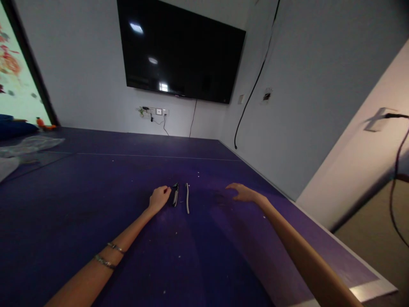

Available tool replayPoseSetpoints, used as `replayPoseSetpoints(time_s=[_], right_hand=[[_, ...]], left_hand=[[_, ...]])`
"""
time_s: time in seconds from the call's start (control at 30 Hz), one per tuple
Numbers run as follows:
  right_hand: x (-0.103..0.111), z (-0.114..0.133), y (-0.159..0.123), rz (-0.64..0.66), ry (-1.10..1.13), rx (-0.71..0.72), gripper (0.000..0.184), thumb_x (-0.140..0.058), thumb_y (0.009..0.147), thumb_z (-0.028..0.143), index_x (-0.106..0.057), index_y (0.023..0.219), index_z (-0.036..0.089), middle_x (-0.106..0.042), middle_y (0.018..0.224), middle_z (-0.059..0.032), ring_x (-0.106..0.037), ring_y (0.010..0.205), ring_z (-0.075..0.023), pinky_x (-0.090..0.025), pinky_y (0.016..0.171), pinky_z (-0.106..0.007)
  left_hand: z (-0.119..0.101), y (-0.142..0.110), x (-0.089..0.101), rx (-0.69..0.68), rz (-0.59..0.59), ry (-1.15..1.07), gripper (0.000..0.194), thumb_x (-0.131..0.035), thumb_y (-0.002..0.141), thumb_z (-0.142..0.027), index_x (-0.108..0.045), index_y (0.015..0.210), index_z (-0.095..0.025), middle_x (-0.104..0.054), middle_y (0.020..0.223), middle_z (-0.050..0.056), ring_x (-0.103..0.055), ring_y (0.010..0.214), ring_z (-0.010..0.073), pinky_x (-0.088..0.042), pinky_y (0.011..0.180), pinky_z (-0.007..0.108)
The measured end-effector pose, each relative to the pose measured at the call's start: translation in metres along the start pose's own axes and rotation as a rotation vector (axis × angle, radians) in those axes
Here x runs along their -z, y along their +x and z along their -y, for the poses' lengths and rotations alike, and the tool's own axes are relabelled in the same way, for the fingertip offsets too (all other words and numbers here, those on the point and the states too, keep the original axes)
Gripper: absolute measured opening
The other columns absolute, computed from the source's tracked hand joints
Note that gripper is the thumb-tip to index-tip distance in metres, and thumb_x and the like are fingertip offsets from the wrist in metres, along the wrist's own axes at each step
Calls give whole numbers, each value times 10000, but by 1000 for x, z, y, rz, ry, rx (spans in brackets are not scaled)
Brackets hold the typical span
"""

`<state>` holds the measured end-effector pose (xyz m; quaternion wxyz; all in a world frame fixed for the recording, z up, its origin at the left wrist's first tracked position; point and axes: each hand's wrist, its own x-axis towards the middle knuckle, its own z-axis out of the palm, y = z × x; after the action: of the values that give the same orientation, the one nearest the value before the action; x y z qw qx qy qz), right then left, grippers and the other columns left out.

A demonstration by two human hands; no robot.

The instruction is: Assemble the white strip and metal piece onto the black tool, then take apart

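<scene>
My left hand point(160, 198) is curled closed on the purple surface, its fingers right beside a small black and silver tool point(175, 195) whose kind I cannot make out. Whatever the curled fingers hold, if anything, is hidden. A thin, pale, slightly bent strip point(187, 198) lies just right of the tool, apart from it. Farther right, my right hand point(243, 192) hovers over the surface with its fingers spread and nothing in them, casting a shadow to its left.
Small white specks dot the purple surface point(128, 243). Clear plastic wrapping point(35, 144) lies at the far left. A large black television point(182, 51) hangs on the wall above outlets and cords. A black cable point(252, 91) dangles down the right wall.
</scene>
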<state>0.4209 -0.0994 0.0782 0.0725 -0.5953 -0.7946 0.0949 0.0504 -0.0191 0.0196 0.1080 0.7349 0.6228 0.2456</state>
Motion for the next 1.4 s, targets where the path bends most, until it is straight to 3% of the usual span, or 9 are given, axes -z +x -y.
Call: replayPoseSetpoints(time_s=[0.23,0.4,0.57,1.07,1.27,1.4], right_hand=[[11,-72,-34,46,-10,-246,595,-547,579,98,-570,1171,149,-580,1205,-112,-527,1109,-235,-381,938,-310],[1,-106,-36,41,-59,-230,563,-575,571,130,-605,1132,170,-629,1136,-89,-577,1037,-246,-428,891,-314],[-6,-121,-28,35,-62,-244,626,-579,530,110,-599,1148,206,-635,1129,-65,-588,1018,-253,-446,876,-327],[-14,-120,-25,21,-85,-282,497,-560,557,105,-656,1033,210,-698,958,-40,-630,910,-225,-467,783,-265],[-9,-98,-11,6,-98,-236,480,-574,592,177,-640,1068,168,-674,1022,-83,-619,941,-235,-462,797,-268],[-12,-67,15,-7,-91,-144,514,-579,617,228,-610,1119,125,-639,1096,-113,-600,982,-232,-446,842,-270]], left_hand=[[3,2,0,-5,2,-52,360,-330,833,-384,-527,608,-183,-570,642,12,-521,612,130,-254,506,216],[4,3,-1,-43,-3,-57,355,-337,833,-380,-511,597,-180,-554,626,12,-513,612,131,-247,511,218],[4,3,-1,-32,-6,-72,349,-352,824,-382,-526,599,-178,-555,631,17,-507,604,136,-247,514,223],[5,3,-4,-30,8,-63,354,-351,827,-398,-545,619,-187,-572,647,10,-516,609,139,-237,508,225],[6,2,-6,-28,-2,-75,365,-353,831,-384,-572,618,-183,-582,648,14,-521,611,138,-246,518,226],[6,1,-8,-37,-30,-77,354,-365,831,-368,-587,631,-178,-588,654,17,-516,603,132,-238,514,227]])
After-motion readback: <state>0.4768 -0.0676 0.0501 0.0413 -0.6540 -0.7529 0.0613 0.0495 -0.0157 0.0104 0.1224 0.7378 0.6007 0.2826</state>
